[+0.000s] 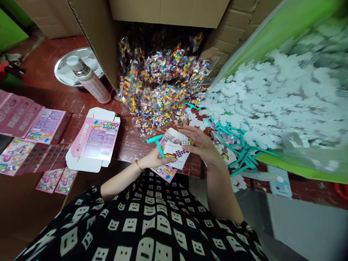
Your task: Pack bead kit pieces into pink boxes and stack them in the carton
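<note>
In front of the bead bags (163, 96), a teal tool (160, 146), printed card (170, 149) and pink box (168, 174) are held in the left hand (155, 158), fingers wrapped tight. A perforated plate (185, 140) is met by the loosely curled right hand (202, 144); its grip cannot be determined.

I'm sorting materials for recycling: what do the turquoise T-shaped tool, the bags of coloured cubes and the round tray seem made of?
Turquoise tool in the left hand: likely plastic, smooth, one even colour throughout.
Bags: probably thin clear plastic film, glossy, given their wrinkles, glints and transparency.
Round tray: looks like polished metal, judging by its bright reflective rim.
</note>
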{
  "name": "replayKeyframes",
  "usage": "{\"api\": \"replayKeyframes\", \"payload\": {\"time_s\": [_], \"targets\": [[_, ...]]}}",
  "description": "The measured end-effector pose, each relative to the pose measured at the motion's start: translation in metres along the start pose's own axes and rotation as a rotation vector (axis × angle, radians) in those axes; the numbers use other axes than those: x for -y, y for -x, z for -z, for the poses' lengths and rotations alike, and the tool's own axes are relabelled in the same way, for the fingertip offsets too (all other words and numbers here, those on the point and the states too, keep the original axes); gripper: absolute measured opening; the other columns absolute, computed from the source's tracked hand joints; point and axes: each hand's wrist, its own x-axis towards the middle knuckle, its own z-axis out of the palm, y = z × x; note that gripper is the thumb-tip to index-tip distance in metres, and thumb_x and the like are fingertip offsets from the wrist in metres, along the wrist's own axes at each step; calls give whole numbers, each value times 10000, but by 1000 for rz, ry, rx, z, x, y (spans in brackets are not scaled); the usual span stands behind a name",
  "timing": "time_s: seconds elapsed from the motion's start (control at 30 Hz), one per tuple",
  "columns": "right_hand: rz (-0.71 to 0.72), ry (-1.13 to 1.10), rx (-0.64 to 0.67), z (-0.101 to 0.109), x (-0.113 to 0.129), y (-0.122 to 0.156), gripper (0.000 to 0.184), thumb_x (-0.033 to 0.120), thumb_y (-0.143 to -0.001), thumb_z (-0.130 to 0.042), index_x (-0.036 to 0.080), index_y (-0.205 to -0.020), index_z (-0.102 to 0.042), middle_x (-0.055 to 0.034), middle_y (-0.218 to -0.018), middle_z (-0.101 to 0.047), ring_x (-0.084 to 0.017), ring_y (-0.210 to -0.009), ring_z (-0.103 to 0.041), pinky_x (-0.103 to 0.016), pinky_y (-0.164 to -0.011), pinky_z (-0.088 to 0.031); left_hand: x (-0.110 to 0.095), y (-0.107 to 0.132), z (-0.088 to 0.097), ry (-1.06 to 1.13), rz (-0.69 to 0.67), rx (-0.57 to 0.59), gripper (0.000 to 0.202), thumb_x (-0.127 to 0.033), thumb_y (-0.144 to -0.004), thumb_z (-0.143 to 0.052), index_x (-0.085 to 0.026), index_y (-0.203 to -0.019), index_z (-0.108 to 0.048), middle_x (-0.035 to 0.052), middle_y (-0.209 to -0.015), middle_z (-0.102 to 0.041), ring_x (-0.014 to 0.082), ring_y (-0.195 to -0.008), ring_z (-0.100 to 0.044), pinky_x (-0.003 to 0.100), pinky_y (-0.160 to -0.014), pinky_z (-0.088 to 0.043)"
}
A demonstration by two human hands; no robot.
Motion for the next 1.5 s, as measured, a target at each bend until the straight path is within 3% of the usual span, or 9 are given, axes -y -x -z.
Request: {"api": "replayKeyframes", "payload": {"time_s": [0.13, 0.37, 0.57, 0.67, 0.83, 0.97, 1.07, 1.17, 1.5], "targets": [[202, 325, -163, 3, 28, -13, 452, 451, -777, -776, 314, -1191, -659, -33, -1342, -622, -275, -1300, -528, -521, -1148, -360, -11, -5, 8, -135, 37, 113, 402, -288, -807, -724, -125, -1165, -640, 125, -1170, -707, 255, -1055, -661, 415, -970, -520], [216, 297, 271, -36, 44, -44, 179, 250, -878, -653, 254, -1033, -743, -25, -1041, -755, -203, -977, -693, -383, -901, -536, -8, -16, -1, -213, 96, 95, 344, -358, -775, -751, -128, -1019, -671, 86, -1041, -725, 255, -997, -657, 421, -922, -530], [295, 356, -256, -27, 26, -15, 140, 367, -871, -682, 287, -950, -766, -35, -927, -720, -218, -905, -654, -444, -890, -529, -5, -14, -5, 160, 44, -9, 417, -366, -758, -789, -144, -1089, -666, 79, -1028, -722, 204, -925, -676, 377, -897, -539], [242, 417, -370, -19, 16, -7, 269, 426, -778, -774, 300, -1013, -748, -65, -1146, -658, -277, -1122, -587, -497, -971, -490, -7, -13, -4, 109, 30, 13, 354, -350, -784, -759, -145, -1058, -667, 69, -987, -722, 197, -895, -672, 373, -876, -542], [-107, 70, 126, -4, 0, -8, 495, 472, -707, -805, 269, -1141, -680, -55, -1174, -678, -244, -1033, -650, -417, -874, -551, -9, -15, -2, -114, -57, 114, 360, -333, -811, -717, -168, -1120, -631, 66, -1027, -698, 195, -922, -645, 350, -848, -538], [-227, -81, 121, 13, -22, -14, 411, 480, -662, -816, 221, -962, -707, -27, -908, -722, -194, -786, -665, -342, -713, -557, 1, -21, 5, -279, -158, -154, 426, -425, -811, -728, -160, -1109, -580, 84, -1007, -661, 194, -882, -629, 335, -773, -538], [-226, -125, -172, 35, -49, -29, 411, 506, -649, -812, 215, -913, -694, -11, -814, -701, -186, -702, -644, -332, -647, -547, 14, -22, 19, -481, -189, -468, 503, -488, -806, -732, -167, -1148, -551, 120, -1120, -627, 232, -1004, -616, 377, -854, -525], [-185, -103, -396, 54, -76, -49, 456, 549, -650, -790, 218, -940, -673, -18, -863, -698, -214, -779, -655, -379, -733, -559, 31, -20, 30, -652, -100, -498, 516, -518, -837, -692, -169, -1190, -553, 132, -1153, -623, 265, -1080, -600, 438, -944, -497], [-212, -64, 369, 8, -92, -53, 471, 569, -729, -732, 203, -1019, -667, -46, -1005, -693, -204, -892, -651, -361, -813, -551, 64, -10, 24, -558, -93, -439, 608, -485, -808, -730, -157, -1280, -532, 163, -1252, -594, 294, -1203, -551, 486, -1062, -424]]}}
